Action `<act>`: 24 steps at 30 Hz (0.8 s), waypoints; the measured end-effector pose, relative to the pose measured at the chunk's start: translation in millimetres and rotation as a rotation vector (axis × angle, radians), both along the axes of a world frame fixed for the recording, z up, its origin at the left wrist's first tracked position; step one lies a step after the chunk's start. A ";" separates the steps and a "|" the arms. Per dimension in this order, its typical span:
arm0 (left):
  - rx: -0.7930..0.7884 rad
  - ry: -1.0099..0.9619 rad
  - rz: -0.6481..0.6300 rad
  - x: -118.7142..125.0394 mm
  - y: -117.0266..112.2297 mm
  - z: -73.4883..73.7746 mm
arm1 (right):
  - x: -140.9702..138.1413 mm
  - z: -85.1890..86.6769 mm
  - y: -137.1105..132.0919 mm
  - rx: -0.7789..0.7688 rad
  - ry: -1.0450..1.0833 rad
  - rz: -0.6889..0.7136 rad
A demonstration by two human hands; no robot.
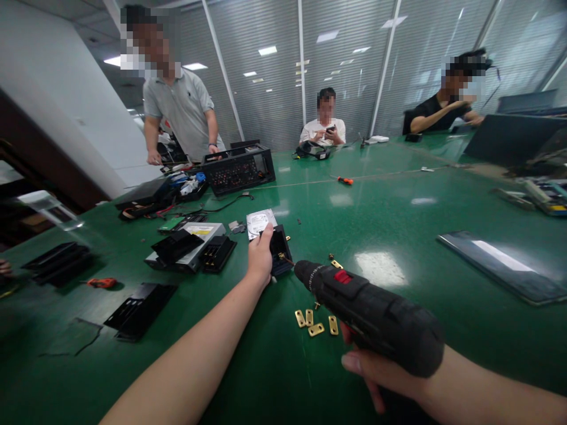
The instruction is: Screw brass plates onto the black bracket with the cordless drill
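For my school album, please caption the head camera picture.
Left hand holds a black box; right hand points a drill at it above a green table.

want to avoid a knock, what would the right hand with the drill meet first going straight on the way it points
The drill in the right hand leads, and would likely meet the black case in the left hand first; whether they touch now is unclear.

The left arm (190, 348) stretches forward, its left hand (260, 260) closed, thumb (267, 232) pointing ahead. The right forearm (491, 383) enters from the lower right; the right hand (385, 372) seems curled tight, its fingers (375, 396) mostly hidden.
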State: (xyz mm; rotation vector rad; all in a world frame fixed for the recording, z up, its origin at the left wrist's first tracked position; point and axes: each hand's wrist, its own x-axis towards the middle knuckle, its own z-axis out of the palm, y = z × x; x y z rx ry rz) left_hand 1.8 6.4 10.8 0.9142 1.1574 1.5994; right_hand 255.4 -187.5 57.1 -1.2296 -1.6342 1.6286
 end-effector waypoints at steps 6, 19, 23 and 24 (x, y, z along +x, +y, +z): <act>-0.022 -0.003 -0.010 0.3 -0.6 0.6 | -0.6 2.2 0.1 0.026 0.014 0.013; -0.025 0.001 -0.008 0.0 -0.8 1.2 | -1.2 10.5 -1.1 0.018 -0.033 -0.013; -0.024 0.018 -0.007 -0.2 -1.0 1.6 | -1.1 9.0 -0.3 0.016 -0.018 0.007; -0.024 0.021 -0.008 -0.3 -0.9 1.6 | -1.1 7.6 -0.1 0.021 -0.012 0.007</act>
